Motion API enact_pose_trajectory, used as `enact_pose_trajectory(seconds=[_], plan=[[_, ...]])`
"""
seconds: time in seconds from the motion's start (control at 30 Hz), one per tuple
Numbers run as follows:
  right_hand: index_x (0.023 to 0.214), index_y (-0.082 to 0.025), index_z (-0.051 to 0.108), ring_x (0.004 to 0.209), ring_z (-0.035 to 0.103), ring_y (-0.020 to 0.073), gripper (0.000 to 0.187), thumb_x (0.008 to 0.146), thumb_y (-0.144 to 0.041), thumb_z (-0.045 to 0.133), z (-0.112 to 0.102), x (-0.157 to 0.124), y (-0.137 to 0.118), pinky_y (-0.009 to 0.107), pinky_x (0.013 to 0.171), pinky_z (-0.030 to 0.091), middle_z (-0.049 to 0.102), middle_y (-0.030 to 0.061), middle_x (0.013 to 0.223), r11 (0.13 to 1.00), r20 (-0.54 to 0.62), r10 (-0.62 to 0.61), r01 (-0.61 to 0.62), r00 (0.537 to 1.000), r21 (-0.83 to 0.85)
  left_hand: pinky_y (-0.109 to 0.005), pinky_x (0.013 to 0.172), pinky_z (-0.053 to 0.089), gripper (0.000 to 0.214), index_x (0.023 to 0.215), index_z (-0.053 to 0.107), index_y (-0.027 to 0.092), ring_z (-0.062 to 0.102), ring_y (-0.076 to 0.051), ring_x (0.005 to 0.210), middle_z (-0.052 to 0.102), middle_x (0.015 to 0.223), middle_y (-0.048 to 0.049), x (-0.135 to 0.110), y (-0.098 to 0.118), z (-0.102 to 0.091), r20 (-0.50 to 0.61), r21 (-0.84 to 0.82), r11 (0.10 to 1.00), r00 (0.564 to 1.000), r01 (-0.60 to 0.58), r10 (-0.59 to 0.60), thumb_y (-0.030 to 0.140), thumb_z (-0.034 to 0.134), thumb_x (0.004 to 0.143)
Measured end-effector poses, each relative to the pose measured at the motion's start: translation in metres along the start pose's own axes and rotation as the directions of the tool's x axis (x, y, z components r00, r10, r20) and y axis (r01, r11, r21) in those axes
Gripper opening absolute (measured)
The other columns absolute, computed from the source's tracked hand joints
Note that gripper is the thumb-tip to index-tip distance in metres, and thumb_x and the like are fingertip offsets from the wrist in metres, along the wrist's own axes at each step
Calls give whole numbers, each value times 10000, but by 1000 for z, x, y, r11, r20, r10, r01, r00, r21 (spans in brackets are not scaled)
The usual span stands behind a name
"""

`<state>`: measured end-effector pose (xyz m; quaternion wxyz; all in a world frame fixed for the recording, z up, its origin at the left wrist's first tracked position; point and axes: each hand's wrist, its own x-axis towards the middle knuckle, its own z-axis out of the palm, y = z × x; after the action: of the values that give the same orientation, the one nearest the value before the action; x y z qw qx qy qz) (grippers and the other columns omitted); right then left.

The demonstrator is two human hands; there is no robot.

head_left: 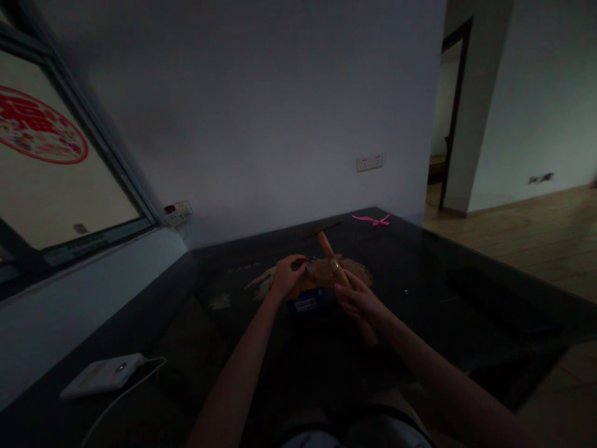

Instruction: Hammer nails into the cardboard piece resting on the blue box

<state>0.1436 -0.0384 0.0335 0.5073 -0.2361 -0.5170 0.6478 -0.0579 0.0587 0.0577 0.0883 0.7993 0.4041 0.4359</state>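
Observation:
My right hand [358, 300] is wrapped round a long wooden handle [329, 250] with a brass band; the handle slants up and away over the dark table [242, 348]. My left hand [288, 274] is closed in a pinch on a small dark piece I cannot make out, held against a brown woven piece [358, 270] lying on the table. A blue box [306, 303] with a white label sits under the two hands. The light is dim and fine detail is lost.
A white power bank [103, 373] with a white cable lies at the near left. A pink ribbon-like strip [373, 219] rests at the table's far edge. A window [60, 168] with a red sticker is on the left, wall sockets [370, 162] behind, a doorway [450, 118] to the right.

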Motion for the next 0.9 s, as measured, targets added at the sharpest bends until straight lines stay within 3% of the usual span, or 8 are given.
enact_pose_trajectory(seconds=[0.3, 0.43, 0.6, 0.7, 0.9], plan=[[1101, -224, 403, 284, 259, 10, 426, 769, -403, 602, -2, 2, -1, 119, 251, 245, 363, -131, 493, 998, 21, -4, 5, 1000, -63, -236, 727, 476, 176, 872, 657, 164, 619, -139, 765, 673, 839, -22, 2, -4, 1, 78, -55, 997, 995, 59, -55, 167, 564, 722], [1127, -201, 409, 285, 275, 26, 428, 790, -419, 560, -4, -1, -27, 132, 254, 281, 339, -132, 463, 966, 27, -6, 13, 1000, -257, -245, 715, 478, 126, 800, 660, 153, 621, -148, 746, 672, 786, -25, 4, -5, -1, 128, -73, 990, 986, 120, -110, 173, 591, 697], [1091, -174, 453, 329, 355, 35, 364, 780, -335, 551, 3, -9, -92, 146, 280, 300, 440, -83, 547, 778, -13, 74, -66, 997, -625, -260, 689, 486, 139, 784, 658, 135, 625, -162, 731, 674, 770, -46, 5, -8, -2, 140, -128, 973, 975, 193, -175, 234, 624, 694], [1027, -166, 483, 352, 378, 38, 288, 778, -305, 531, 9, -8, -121, 151, 283, 299, 472, -58, 600, 638, 25, 171, -92, 985, -764, -259, 687, 487, 143, 786, 662, 131, 627, -159, 722, 680, 776, -51, 5, -11, 1, 163, -175, 960, 968, 219, -191, 231, 628, 690], [927, -166, 513, 359, 405, 58, 199, 775, -292, 537, 10, 2, -121, 162, 297, 314, 443, -58, 533, 459, 27, 296, -117, 955, -881, -283, 669, 487, 205, 809, 674, 117, 628, -184, 724, 687, 791, -68, 6, -20, 4, 176, -144, 956, 957, 257, -231, 271, 642, 678]])
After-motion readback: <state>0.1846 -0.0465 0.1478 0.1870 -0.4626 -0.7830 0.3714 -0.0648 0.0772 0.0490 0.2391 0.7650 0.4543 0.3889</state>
